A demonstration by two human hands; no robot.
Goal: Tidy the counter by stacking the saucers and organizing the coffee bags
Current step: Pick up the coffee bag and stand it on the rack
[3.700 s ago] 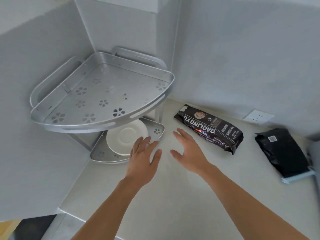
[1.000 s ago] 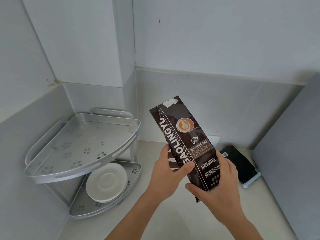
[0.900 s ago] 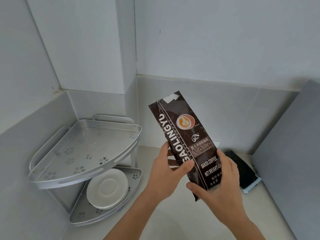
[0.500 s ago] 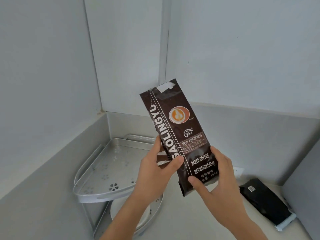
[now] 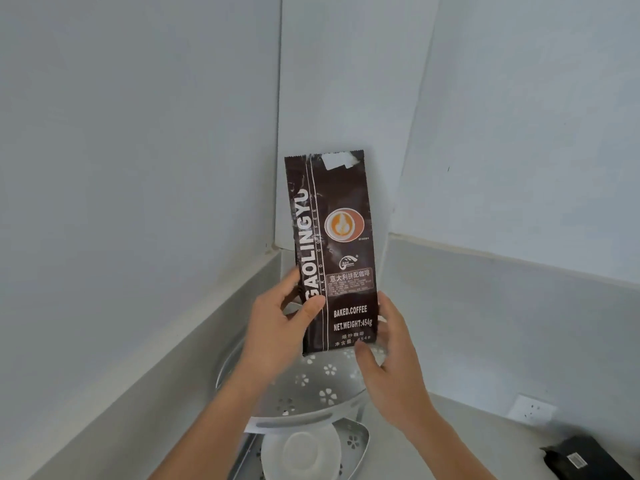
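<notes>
Both hands hold a dark brown coffee bag upright over the top tier of a metal corner rack, in the corner where the grey walls meet. The left hand grips the bag's lower left edge, thumb pressed on the front over the white "GAOLINGYU" lettering and fingers wrapped behind. The right hand clasps the lower right corner, thumb across the bottom front and fingers behind the edge. The bag's bottom end sits just above or on the perforated upper shelf; I cannot tell whether it touches. Its front faces the camera, showing an orange-and-white cup logo and the print "BAKED.COFFEE NET.WEIGHT:454g", with a pale strip of tape at the crimped top. Below the upper shelf, a white saucer lies on the rack's lower tier. A second, black bag lies flat on the surface at lower right, well apart from the rack, near a white wall socket.
</notes>
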